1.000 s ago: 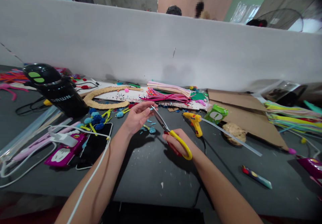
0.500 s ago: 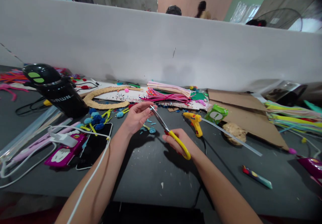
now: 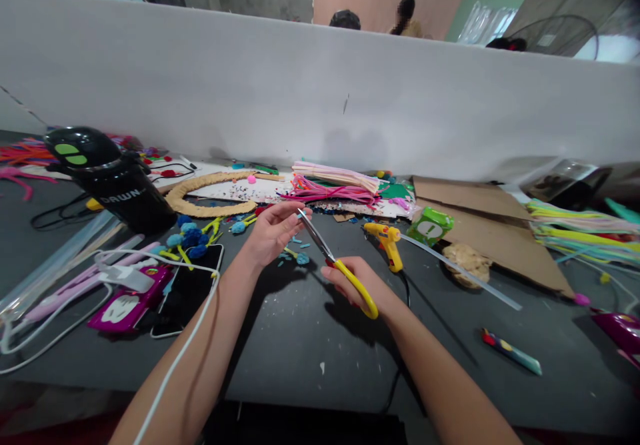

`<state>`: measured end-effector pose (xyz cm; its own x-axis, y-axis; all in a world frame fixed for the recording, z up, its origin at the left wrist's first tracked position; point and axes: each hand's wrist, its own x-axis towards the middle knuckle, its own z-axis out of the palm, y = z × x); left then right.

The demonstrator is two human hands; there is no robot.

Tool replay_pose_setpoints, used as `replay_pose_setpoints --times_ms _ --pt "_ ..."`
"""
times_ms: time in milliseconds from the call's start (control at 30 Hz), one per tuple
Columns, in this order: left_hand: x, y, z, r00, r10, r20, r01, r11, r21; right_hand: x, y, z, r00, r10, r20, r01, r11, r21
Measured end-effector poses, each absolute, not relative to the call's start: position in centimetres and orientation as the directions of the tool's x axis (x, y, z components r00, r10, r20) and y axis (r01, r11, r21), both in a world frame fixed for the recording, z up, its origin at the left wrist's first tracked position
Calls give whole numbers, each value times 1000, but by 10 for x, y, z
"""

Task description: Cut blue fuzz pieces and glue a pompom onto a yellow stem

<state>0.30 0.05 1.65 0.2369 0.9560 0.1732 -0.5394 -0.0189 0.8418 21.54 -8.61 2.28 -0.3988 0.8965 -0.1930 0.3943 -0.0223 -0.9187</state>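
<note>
Yellow-handled scissors are in my right hand, with my fingers in the loops and the blades pointing up and left. The blade tips reach the fingertips of my left hand. Those fingers are pinched on a small light-blue piece, right at the blades; most of it is hidden. Below, light-blue snippets lie scattered on the grey table. Among them is a small fuzzy blue flower with a yellow-green stem.
A yellow glue gun with a clear stick lies right of my hands. Pink pipe cleaners are piled behind. At left are a black bottle, blue pompoms, a phone and a white cable crossing my left forearm. Cardboard lies at right.
The scissors and my right hand have shifted very slightly left. My left hand stays nearly still at the blade tips.
</note>
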Motion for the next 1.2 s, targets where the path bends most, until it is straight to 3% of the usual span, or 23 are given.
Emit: replay_pose_setpoints --times_ms 1200 --pt "6 1 13 248 945 216 -514 -60 855 213 -86 23 -382 905 -188 413 -14 -910"
